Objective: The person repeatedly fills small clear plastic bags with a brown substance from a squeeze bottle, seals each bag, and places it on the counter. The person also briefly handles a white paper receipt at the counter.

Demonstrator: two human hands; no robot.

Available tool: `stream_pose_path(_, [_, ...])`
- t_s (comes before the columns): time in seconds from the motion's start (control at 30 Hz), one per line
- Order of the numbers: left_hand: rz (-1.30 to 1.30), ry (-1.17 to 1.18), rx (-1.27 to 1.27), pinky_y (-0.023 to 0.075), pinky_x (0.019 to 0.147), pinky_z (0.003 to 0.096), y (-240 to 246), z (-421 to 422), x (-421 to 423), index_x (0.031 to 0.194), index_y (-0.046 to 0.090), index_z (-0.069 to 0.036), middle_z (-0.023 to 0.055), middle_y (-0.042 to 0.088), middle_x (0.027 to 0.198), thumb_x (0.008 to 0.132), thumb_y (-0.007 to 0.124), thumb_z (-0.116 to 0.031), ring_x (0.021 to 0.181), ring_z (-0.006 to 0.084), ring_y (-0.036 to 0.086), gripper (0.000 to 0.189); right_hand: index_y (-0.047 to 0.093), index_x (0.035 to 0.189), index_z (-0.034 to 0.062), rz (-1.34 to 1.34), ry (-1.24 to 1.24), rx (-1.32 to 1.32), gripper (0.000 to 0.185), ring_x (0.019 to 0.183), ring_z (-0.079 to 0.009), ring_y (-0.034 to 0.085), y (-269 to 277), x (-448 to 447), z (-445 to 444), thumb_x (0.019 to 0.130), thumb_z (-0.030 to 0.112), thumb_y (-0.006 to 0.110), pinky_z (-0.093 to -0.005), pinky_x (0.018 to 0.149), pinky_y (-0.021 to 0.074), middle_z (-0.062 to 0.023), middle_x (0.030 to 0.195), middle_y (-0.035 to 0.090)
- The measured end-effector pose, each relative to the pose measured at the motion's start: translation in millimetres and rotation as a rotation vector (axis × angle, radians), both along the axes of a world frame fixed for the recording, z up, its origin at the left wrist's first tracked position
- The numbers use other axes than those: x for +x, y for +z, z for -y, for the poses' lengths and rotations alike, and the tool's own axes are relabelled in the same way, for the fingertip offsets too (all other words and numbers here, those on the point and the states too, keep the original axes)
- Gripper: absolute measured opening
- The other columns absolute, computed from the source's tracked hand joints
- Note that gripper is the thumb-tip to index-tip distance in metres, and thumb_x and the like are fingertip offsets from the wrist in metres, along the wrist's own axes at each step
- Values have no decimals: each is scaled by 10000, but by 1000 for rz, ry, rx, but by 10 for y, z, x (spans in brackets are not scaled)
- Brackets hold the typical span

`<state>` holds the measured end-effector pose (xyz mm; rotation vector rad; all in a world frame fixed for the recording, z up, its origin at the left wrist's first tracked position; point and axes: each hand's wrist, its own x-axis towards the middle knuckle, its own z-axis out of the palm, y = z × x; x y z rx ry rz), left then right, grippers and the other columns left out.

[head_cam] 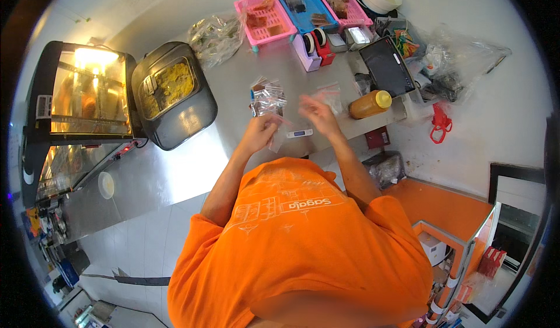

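My left hand (258, 134) pinches a small clear zip bag (275, 142) with a pinkish strip, over the front of the steel table (232, 89). Just beyond it lies a stack of clear packets (267, 97); their contents are hard to make out. My right hand (323, 117) is raised to the right, its fingers apart and blurred, and I see nothing held in it. Beside that hand are flat clear zip bags (331, 96) with red-pink strips. Between my hands sits a small white device (299, 133) with a little display.
A squeeze bottle (371, 104) with a yellow cap lies at right, near a black tray (387, 65). Tape dispensers (313, 50), pink baskets (267, 19) and a blue basket (306, 11) stand behind. At left are a black lidded container (175, 96) and a lit display warmer (89, 96).
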<state>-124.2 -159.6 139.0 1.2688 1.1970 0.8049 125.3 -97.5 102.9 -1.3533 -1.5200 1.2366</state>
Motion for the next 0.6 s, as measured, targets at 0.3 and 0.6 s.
stream_pose_path(0.3, [-440, 222, 693, 470, 598, 354, 121, -50, 64, 951, 680, 0, 109, 638, 747, 935, 683, -189, 654, 179, 607, 189, 746, 1070, -3, 86, 308, -75, 199, 739, -102, 653, 545, -256, 193, 930, 137, 730, -261, 670, 513, -45, 855, 738])
stream_pose_path(0.6, [4, -8, 144, 491, 706, 400, 74, 26, 197, 900, 645, 35, 172, 664, 811, 984, 630, -231, 768, 320, 635, 279, 716, 976, -34, -164, 281, -242, 164, 689, -146, 688, 561, -324, 359, 945, 125, 695, -302, 628, 534, -75, 765, 718])
